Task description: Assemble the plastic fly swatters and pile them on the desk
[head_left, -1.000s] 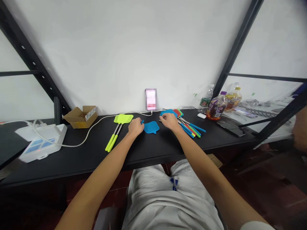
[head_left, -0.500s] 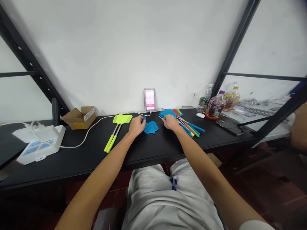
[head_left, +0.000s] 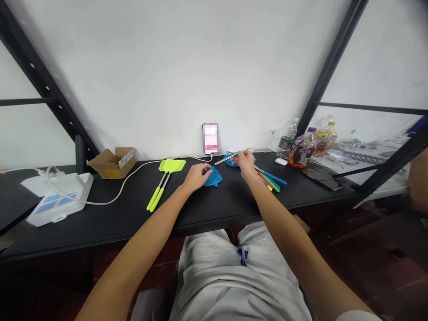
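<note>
My left hand (head_left: 198, 177) is closed at the upper left edge of a blue fly swatter head (head_left: 213, 179), which lies on the black table with its short neck toward me. The fingertips pinch blue plastic there, partly hidden by the fingers. Raised above the table, my right hand (head_left: 245, 163) pinches thin silver metal rods (head_left: 227, 158) that slant up to the right. Behind that hand lies another blue swatter head (head_left: 230, 161), partly covered. Several swatter handles (head_left: 272, 180) in blue, green, red and yellow fan out to its right.
Two yellow-green fly swatters (head_left: 163, 183) lie at left, near an open cardboard box (head_left: 112, 165) and a white power strip (head_left: 60, 200) with cables. A phone (head_left: 210, 139) leans on the wall. Bottles (head_left: 302, 149), a white case (head_left: 281, 162) and a dark phone (head_left: 321, 178) are right.
My right hand has risen and moved slightly right, lifting the silver rods off the swatter pile. My left hand has shifted right, its fingers now over the edge of the blue head.
</note>
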Demonstrator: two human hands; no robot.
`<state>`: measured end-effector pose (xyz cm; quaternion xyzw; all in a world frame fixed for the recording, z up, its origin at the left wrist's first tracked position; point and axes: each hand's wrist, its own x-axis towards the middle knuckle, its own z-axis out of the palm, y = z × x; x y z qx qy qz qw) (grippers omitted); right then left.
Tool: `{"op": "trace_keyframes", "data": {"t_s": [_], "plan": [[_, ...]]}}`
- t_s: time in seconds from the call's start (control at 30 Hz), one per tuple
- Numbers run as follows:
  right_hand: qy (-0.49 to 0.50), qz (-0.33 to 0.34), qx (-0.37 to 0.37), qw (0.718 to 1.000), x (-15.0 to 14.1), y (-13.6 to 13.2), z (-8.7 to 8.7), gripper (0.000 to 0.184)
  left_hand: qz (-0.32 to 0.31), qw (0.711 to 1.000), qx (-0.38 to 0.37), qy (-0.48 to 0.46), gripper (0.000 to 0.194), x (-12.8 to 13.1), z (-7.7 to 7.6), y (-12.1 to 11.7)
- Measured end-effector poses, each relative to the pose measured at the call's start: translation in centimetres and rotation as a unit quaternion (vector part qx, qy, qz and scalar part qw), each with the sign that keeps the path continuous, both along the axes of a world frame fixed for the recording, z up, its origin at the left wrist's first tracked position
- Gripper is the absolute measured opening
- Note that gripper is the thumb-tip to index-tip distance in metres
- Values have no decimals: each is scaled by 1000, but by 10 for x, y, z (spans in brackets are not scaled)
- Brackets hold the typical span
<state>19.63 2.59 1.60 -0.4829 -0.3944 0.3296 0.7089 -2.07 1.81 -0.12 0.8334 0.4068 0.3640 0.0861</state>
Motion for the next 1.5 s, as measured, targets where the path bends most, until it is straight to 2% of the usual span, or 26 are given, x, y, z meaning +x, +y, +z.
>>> {"op": "trace_keyframes", "data": {"t_s": [0.2,0.47,0.67,0.97,1.13,1.23,1.3,1.4,1.5], "plan": [[35,41,7,999,-6,-5,2,15,15,1000,3,-12,27,0,-2,1],[-9,78,2,997,-3,-7,2,12,24,1000,13,0,26,0,2,-2],[-87,182,-13,979,-12,-18,2,24,19,1000,11,6,25,1,4,-6],[-110,250,-8,962,-16,-21,-1,25,-8,1000,18,-3,24,2,1,-5],[-123,267,-17,956,-19,-24,0,20,-12,1000,16,7,22,2,1,-6],[-207,241,-39,947,-21,-22,-5,21,15,999,35,4,21,3,0,-4],[-326,166,-45,930,-22,-20,-11,27,58,998,39,-3,20,3,0,-2],[-492,69,-69,865,-25,-19,-20,45,129,991,15,-11,19,2,0,-1],[-574,71,-110,809,-28,-18,-26,58,167,986,-13,-9,23,1,2,-2]]}}
